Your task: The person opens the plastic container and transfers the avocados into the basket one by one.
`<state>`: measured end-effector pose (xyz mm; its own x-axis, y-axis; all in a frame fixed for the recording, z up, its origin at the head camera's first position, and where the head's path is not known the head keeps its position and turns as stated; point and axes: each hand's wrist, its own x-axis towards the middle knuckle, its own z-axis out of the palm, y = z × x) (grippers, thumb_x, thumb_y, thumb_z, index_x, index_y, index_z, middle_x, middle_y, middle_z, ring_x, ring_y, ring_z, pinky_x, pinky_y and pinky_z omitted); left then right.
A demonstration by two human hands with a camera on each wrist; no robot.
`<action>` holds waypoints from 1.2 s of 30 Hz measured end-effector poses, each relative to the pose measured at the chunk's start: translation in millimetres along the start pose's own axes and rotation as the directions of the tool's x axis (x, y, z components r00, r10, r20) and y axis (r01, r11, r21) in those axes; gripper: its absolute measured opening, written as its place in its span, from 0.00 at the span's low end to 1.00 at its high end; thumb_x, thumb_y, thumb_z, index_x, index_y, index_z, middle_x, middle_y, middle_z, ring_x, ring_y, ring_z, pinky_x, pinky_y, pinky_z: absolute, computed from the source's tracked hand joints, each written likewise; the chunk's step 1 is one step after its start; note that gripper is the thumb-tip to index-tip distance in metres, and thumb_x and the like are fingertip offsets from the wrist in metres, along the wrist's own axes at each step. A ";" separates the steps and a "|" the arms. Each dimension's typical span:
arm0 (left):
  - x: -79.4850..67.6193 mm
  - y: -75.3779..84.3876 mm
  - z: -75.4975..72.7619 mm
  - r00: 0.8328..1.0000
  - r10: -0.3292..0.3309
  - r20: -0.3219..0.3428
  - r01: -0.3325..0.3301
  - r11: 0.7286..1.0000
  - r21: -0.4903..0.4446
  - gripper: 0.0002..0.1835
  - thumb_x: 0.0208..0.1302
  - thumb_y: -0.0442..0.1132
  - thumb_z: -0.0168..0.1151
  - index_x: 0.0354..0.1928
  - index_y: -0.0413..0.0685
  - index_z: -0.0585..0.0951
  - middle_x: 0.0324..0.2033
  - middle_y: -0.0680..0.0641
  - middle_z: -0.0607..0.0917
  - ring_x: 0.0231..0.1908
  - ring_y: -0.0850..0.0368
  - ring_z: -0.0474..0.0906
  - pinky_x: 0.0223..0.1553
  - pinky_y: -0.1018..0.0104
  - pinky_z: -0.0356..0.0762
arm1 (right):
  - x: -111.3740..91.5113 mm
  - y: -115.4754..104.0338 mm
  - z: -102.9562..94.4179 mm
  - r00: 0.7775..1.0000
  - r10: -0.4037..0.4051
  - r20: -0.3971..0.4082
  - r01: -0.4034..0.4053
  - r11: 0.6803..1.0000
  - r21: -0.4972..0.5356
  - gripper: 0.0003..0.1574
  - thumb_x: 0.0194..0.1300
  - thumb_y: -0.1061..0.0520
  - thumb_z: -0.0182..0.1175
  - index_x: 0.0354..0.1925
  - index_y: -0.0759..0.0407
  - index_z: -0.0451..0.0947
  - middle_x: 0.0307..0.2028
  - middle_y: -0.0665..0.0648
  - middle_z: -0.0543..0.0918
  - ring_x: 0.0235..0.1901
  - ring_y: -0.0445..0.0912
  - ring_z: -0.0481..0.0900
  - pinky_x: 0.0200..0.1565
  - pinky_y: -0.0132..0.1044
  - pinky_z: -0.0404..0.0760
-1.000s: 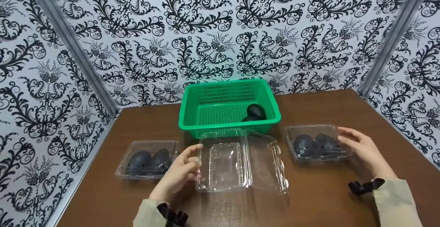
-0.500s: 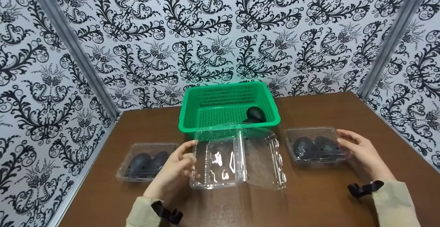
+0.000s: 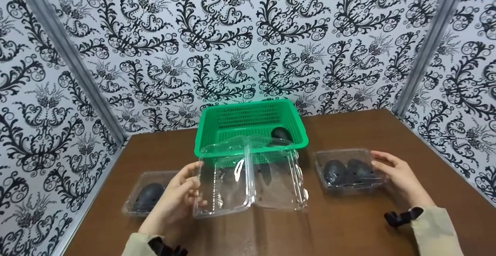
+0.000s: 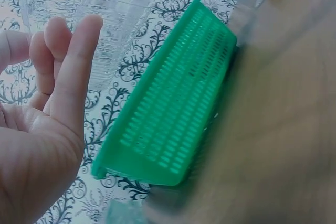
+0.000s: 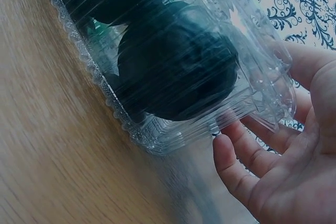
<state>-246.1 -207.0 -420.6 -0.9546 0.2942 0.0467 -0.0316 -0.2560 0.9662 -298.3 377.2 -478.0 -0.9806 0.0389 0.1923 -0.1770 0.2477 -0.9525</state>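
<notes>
In the head view my left hand (image 3: 180, 188) pinches the left edge of an open clear plastic clamshell box (image 3: 228, 190). Its two halves spread from a middle hinge, tilted up in front of the basket, with nothing inside. On the right, my right hand (image 3: 399, 176) grips the end of a closed clamshell box (image 3: 319, 163) holding two dark avocados (image 3: 335, 172). The right wrist view shows fingers (image 5: 252, 153) around the corner of that box, an avocado (image 5: 176, 61) close behind the plastic.
Behind the open box stands a green plastic basket (image 3: 198, 139) with dark avocados (image 3: 281, 134) in its right corner. Another closed clamshell (image 3: 130, 205) with avocados sits at the left, partly hidden by my left arm. Patterned walls (image 3: 248, 35) enclose the brown table (image 3: 348, 232).
My left hand has carried the open clamshell to the left, tilting it more upright, and now covers part of the left box. My right hand stays at the right box. The head view has shifted slightly.
</notes>
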 end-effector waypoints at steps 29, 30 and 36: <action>-8.2 35.3 -45.1 0.942 0.104 -0.320 -0.070 0.991 0.116 0.26 0.61 0.23 0.42 0.62 0.44 0.65 0.22 0.46 0.68 0.20 0.57 0.70 0.32 0.54 0.83 | -0.3 3.6 -5.9 1.000 0.010 -0.008 -0.011 0.999 -0.034 0.23 0.69 0.56 0.60 0.61 0.58 0.75 0.41 0.36 0.80 0.34 0.37 0.79 0.20 0.31 0.70; -8.8 34.6 -47.2 0.938 0.103 -0.332 -0.068 0.991 0.115 0.26 0.61 0.24 0.42 0.61 0.45 0.65 0.21 0.47 0.67 0.20 0.57 0.70 0.32 0.54 0.83 | -0.4 3.7 -5.5 1.000 0.013 -0.006 -0.013 1.000 -0.027 0.23 0.68 0.56 0.60 0.60 0.58 0.75 0.41 0.36 0.81 0.34 0.37 0.80 0.20 0.31 0.70; -8.8 32.0 -59.8 0.925 0.098 -0.368 -0.075 0.994 0.077 0.21 0.63 0.24 0.40 0.58 0.44 0.62 0.22 0.49 0.66 0.20 0.58 0.68 0.32 0.57 0.83 | 1.2 5.1 -2.7 1.000 0.012 0.004 -0.012 1.000 0.001 0.24 0.69 0.57 0.59 0.61 0.60 0.74 0.42 0.36 0.81 0.35 0.37 0.80 0.23 0.29 0.72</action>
<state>-256.4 -272.8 -405.3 -0.9947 -0.0922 0.0445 0.0627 -0.2057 0.9766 -300.1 381.1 -482.1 -0.9830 0.0379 0.1798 -0.1652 0.2462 -0.9550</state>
